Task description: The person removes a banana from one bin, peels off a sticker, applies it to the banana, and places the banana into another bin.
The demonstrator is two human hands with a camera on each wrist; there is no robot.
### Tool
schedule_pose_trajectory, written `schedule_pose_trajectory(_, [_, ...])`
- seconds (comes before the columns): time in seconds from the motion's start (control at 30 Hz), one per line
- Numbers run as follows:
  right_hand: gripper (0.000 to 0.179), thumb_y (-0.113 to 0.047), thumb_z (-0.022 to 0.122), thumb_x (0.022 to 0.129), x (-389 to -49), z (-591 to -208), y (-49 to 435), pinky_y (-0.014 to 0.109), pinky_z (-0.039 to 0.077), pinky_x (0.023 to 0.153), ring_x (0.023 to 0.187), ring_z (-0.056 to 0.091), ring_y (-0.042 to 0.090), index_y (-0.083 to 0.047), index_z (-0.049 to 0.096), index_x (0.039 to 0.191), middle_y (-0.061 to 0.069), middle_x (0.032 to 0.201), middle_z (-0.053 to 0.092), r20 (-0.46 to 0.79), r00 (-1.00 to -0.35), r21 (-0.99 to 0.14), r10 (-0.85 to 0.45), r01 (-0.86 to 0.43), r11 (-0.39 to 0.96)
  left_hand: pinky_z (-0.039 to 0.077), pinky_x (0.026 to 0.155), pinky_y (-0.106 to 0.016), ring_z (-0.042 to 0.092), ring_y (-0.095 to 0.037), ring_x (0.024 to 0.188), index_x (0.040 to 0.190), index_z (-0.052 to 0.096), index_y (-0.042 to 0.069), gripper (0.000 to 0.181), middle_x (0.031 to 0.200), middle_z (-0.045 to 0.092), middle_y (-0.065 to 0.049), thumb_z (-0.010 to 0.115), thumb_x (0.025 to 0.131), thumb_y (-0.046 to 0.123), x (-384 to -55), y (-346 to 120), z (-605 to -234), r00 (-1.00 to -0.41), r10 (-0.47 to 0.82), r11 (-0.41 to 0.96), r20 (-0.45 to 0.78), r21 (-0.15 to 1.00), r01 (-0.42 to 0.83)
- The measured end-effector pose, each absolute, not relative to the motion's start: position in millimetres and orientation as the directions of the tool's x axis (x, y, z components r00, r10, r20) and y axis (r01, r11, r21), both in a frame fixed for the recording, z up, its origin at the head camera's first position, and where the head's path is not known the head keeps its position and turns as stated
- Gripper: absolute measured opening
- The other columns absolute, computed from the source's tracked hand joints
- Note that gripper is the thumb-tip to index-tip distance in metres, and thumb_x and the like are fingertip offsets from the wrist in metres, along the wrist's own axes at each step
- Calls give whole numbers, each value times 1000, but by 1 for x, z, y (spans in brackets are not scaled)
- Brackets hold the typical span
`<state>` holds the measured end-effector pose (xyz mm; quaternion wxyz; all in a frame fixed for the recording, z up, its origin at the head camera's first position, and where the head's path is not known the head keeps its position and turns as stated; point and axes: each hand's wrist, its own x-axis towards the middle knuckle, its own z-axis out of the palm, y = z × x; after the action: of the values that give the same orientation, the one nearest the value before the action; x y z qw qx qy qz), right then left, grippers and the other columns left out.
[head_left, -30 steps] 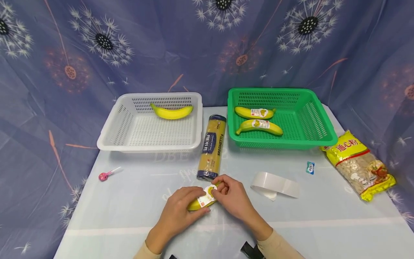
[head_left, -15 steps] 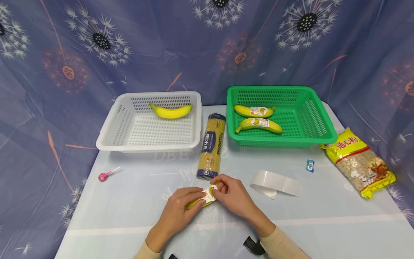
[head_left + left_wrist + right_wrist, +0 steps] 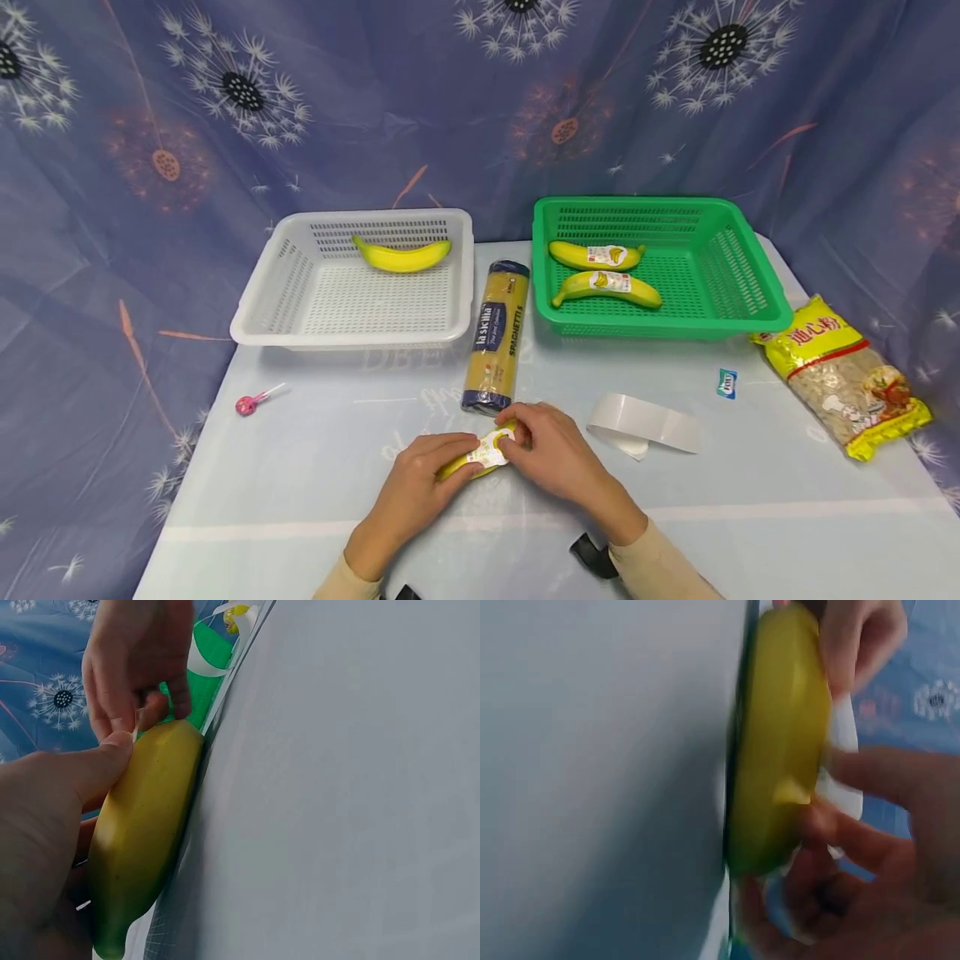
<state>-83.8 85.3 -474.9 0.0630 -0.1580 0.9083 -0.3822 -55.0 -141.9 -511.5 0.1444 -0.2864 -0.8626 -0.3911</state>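
A yellow banana [image 3: 453, 468] lies on the table at the front middle, tilted up to the right. Across its upper side sits a white label [image 3: 487, 451] with a banana picture. My left hand [image 3: 422, 482] grips the banana's left part, thumb on the near side and fingers on the far side. At the other end, my right hand [image 3: 557, 457] holds the tip with curled fingers, its thumb at the label's right edge. The left wrist view shows the banana [image 3: 146, 825] long side on, both hands at it; the right wrist view is blurred.
Behind stand a white basket [image 3: 258, 304] with one plain banana [image 3: 405, 258] and a green basket [image 3: 720, 287] with two labelled bananas. Between them lies a spaghetti pack [image 3: 495, 333]. Around are a backing strip [image 3: 645, 421], lollipop [image 3: 247, 405], small packet [image 3: 727, 383] and pasta bag [image 3: 840, 375].
My right thumb has shifted slightly at the label's right end, and the right forearm has edged right. The left hand keeps its grip on the banana. The head view has shifted slightly.
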Motion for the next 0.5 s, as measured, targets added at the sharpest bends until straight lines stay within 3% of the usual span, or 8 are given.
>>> schedule_pose_trajectory(0.17, [24,-27,72,86,-88,-475,99,28,40,68,77,48,9,-21,67,109,-13,79,51,71,-923,-668,-379,-326,669,50,83,-27,62,-10,98,110,73,15,32,111,67,8,78,81,30,-56,-142,-512,-800,381,533,462,597,599])
schedule_pose_trajectory(0.37, [25,-33,72,87,-91,-476,101,31,43,87,100,47,7,-26,69,111,-15,107,54,176,-806,-661,-564,-522,539,50,83,-27,62,-9,98,108,72,15,30,110,67,8,78,82,29,-56,-143,-512,-809,378,529,450,612,588])
schedule_pose_trajectory(0.5, [19,-35,73,86,-93,-477,96,32,42,89,103,45,8,-28,73,103,-12,111,56,220,-751,-598,-622,-608,522,51,82,-29,62,-11,97,108,72,15,29,109,67,7,77,83,28,-56,-143,-511,-812,387,536,437,610,583])
